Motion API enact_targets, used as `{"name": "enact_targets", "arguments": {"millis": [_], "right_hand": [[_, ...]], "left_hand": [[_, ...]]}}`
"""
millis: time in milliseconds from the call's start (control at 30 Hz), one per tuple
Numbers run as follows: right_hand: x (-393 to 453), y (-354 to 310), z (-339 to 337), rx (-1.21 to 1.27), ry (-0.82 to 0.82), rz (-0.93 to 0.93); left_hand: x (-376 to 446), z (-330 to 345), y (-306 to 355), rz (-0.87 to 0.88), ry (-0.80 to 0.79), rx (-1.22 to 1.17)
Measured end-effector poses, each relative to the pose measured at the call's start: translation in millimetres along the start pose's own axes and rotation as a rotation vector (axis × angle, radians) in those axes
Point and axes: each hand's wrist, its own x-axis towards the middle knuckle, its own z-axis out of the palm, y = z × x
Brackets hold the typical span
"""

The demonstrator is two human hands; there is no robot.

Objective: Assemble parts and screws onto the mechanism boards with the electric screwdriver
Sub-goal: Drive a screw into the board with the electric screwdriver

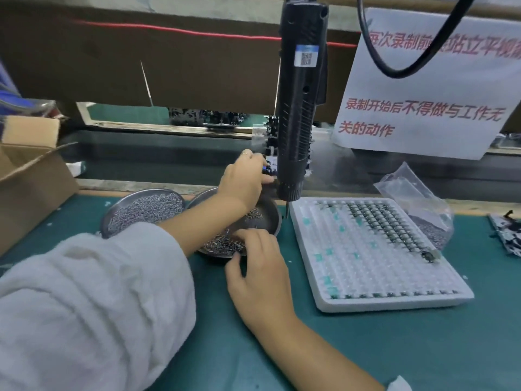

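The black electric screwdriver (298,108) hangs upright, its bit just past the rim of a steel dish (272,214) holding dark screws (222,245). My left hand (244,180) reaches past that dish and grips a black-and-white mechanism board (269,167) beside the screwdriver's lower end. More boards (270,136) are stacked behind it on the belt. My right hand (256,272) lies over the dish's near rim with its fingertips curled down among the screws and the thumb outside the rim. Whether it pinches a screw is hidden.
A second steel dish (142,210) of shiny screws sits on the left. A white foam tray (380,277) with rows of small parts lies on the right, with a plastic bag (423,210) behind it. A cardboard box (31,176) stands at far left, and a paper notice (423,88) hangs at the back.
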Motion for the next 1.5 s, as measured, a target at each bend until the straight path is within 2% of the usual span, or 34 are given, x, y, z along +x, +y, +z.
{"name": "enact_targets", "arguments": {"millis": [100, 200, 300, 467, 600, 667, 733, 800, 867, 933, 1000, 1033, 1100, 1200, 1267, 1400, 1500], "right_hand": [[-0.2, -0.9, -0.8, 0.056, 0.014, 0.041], [1.9, 2.1, -1.8, 0.216, 0.063, 0.199], [4.7, 3.3, -4.0, 0.371, 0.115, 0.367], [3.7, 0.8, -4.7, 0.415, 0.119, 0.353], [2.4, -0.4, -5.6, 0.419, 0.111, 0.342], [-1.9, -2.5, -6.6, 0.385, 0.093, 0.28], [-7.9, -6.8, -8.7, 0.319, 0.048, 0.104], [-13.1, -13.0, -10.8, 0.252, -0.095, -0.153], [-16.1, -17.8, -12.2, 0.13, -0.303, -0.419], [-16.4, -18.1, -12.2, -0.017, -0.443, -0.588], [-15.8, -17.2, -12.4, -0.092, -0.501, -0.634], [-15.8, -16.6, -12.1, -0.104, -0.507, -0.64], [-15.7, -15.5, -10.8, -0.111, -0.503, -0.649], [-14.3, -13.4, -8.4, -0.122, -0.488, -0.633], [-14.2, -12.5, -7.4, -0.12, -0.476, -0.588], [-14.8, -12.6, -4.8, -0.114, -0.477, -0.558], [-14.8, -12.2, -4.2, -0.094, -0.479, -0.539]], "left_hand": [[-20.0, -30.1, -23.8, -0.09, 0.081, -0.081], [-64.5, -66.5, -48.0, -0.04, 0.172, -0.092], [-123.2, -94.0, -61.0, 0.041, 0.177, 0.058], [-207.2, -110.6, -76.2, 0.296, 0.144, 0.265], [-241.1, -98.0, -86.7, 0.344, 0.087, 0.24], [-244.8, -89.8, -90.1, 0.381, 0.09, 0.225], [-239.7, -83.6, -96.6, 0.475, 0.093, 0.22], [-227.9, -84.0, -106.4, 0.612, 0.102, 0.188], [-209.9, -88.6, -119.5, 0.67, 0.148, 0.131], [-187.8, -94.6, -131.3, 0.555, 0.266, 0.078], [-170.0, -96.9, -142.6, 0.333, 0.401, 0.088], [-164.9, -96.1, -148.9, 0.22, 0.42, 0.116], [-162.4, -92.0, -162.5, 0.078, 0.351, 0.2], [-163.1, -90.6, -180.8, 0.09, 0.178, 0.294], [-164.0, -90.3, -185.3, 0.102, 0.116, 0.303], [-163.7, -88.5, -185.8, 0.094, 0.067, 0.288], [-163.2, -89.3, -184.9, 0.097, 0.109, 0.215]]}}
